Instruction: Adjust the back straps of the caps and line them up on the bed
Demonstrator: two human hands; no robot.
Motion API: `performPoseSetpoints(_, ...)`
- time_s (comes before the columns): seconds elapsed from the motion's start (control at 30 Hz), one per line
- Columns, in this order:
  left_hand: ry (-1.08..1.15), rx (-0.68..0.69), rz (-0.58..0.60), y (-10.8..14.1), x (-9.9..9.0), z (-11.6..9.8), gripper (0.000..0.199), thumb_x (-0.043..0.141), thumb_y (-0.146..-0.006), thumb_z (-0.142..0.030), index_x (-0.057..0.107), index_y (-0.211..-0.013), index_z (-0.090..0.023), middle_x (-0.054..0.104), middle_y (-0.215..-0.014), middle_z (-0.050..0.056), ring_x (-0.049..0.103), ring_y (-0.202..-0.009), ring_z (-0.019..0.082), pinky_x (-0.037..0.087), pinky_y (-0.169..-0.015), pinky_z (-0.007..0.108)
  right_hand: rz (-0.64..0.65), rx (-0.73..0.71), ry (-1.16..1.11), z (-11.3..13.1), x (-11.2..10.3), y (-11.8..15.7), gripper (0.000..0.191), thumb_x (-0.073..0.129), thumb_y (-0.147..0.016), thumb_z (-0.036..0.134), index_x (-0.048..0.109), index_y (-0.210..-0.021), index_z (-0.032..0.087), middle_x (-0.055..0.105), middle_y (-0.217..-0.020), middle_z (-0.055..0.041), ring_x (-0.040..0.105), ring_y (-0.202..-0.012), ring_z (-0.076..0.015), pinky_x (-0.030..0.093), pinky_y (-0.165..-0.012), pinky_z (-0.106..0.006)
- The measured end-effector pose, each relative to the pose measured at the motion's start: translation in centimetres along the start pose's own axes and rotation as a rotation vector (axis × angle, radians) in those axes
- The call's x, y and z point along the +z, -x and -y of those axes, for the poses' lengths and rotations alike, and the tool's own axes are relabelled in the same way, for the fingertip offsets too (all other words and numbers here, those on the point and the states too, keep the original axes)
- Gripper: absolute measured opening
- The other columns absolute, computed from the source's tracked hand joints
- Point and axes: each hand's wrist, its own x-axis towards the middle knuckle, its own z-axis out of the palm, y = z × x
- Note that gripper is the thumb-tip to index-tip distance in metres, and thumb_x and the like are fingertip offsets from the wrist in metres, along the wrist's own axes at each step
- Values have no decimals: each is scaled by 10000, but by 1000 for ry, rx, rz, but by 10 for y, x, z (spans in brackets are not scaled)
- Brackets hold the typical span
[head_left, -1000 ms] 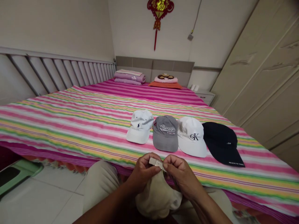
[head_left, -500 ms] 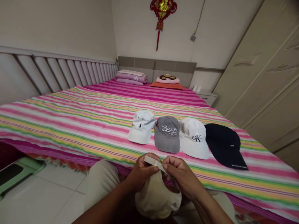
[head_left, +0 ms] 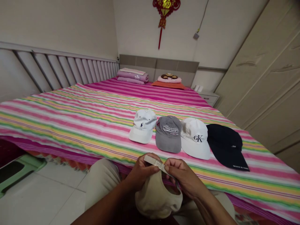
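Note:
Over my lap, both hands hold a beige baseball cap (head_left: pixel 152 198), its back opening and strap turned up toward me. My left hand (head_left: pixel 144 172) pinches the strap (head_left: pixel 153 161) at its left side, thumb on top near a metal buckle. With thumb and bent fingers, my right hand (head_left: pixel 179 172) grips the strap just right of the buckle. Beyond the hands, caps lie in a row on the bed: a white cap (head_left: pixel 144 123) with a small dark emblem, a grey cap (head_left: pixel 168 134) with white lettering, a white CK cap (head_left: pixel 195 137) and a black cap (head_left: pixel 225 145).
A striped sheet (head_left: pixel 70 125) covers the bed. Folded bedding (head_left: pixel 132 76) and a pillow stack (head_left: pixel 169 80) rest by the headboard (head_left: pixel 177 67). A green stool (head_left: pixel 25 170) stands on the tiled floor at left. A wardrobe (head_left: pixel 269 81) rises at right.
My view has shifted slightly. Both hands keep their hold on the beige cap's strap, and the right fingers have moved a little along it. The caps on the bed stay put.

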Motion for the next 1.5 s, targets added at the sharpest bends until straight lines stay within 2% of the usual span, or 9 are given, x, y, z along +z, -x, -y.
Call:
performPoseSetpoints(0.17,-73,66,-2,0,0,1,207,707,-591,-238,621,-754,-143,558,-694,13,496,-664,125,369,-624,233,-22,-22,9,0,1,-1,247,628,-651,341,496,-553,157,477,-441,46,315,-363,-42,182,-369,-183)
performPoseSetpoints(0.37,-88,80,11,-2,5,2,232,721,-562,-251,626,-743,-140,574,-722,31,501,-676,138,382,-632,243,-35,-45,-1,1,5,0,260,648,-644,337,488,-533,165,436,-417,59,297,-358,-47,187,-366,-190)
performPoseSetpoints(0.63,56,20,-21,0,3,5,200,711,-571,-213,627,-742,-153,573,-697,6,512,-650,130,388,-630,250,40,-27,-32,0,0,1,227,643,-672,343,539,-620,148,537,-500,15,401,-424,-64,264,-406,-189)
performPoseSetpoints(0.87,-54,53,87,-3,-1,1,190,713,-579,-176,658,-760,-161,579,-726,10,511,-688,127,380,-649,241,64,-12,58,2,-5,0,232,659,-633,342,534,-597,150,491,-443,48,366,-373,-48,246,-373,-182)
performPoseSetpoints(1.07,-73,80,85,-3,1,0,218,728,-566,-208,666,-768,-156,588,-757,24,524,-717,141,390,-665,245,51,38,99,9,-4,1,216,647,-615,321,513,-571,157,482,-421,55,335,-348,-42,224,-355,-182)
performPoseSetpoints(1.17,-62,-18,136,-2,-2,-4,308,717,-577,-345,669,-801,-139,598,-709,34,519,-679,142,393,-651,254,27,30,92,7,-5,1,211,636,-614,320,509,-576,156,486,-421,55,337,-353,-41,227,-363,-183)
performPoseSetpoints(1.27,9,-167,186,-3,-4,-10,427,614,-646,-499,667,-801,-105,601,-652,51,512,-617,136,393,-619,266,5,30,136,6,-8,1,204,624,-610,312,497,-565,160,479,-410,56,348,-358,-47,238,-377,-189)
performPoseSetpoints(1.4,25,-328,92,-8,-3,-17,274,685,-624,-342,642,-750,-102,595,-627,28,499,-566,100,370,-592,241,-3,20,175,8,-10,1,226,613,-612,342,482,-563,165,457,-411,60,344,-373,-54,240,-399,-202)
performPoseSetpoints(1.5,-56,-350,55,-10,1,-21,253,714,-587,-304,603,-704,-109,559,-586,-7,453,-520,66,333,-543,207,7,-2,192,7,-11,1,278,617,-614,397,468,-575,166,417,-433,69,319,-396,-53,223,-409,-206)
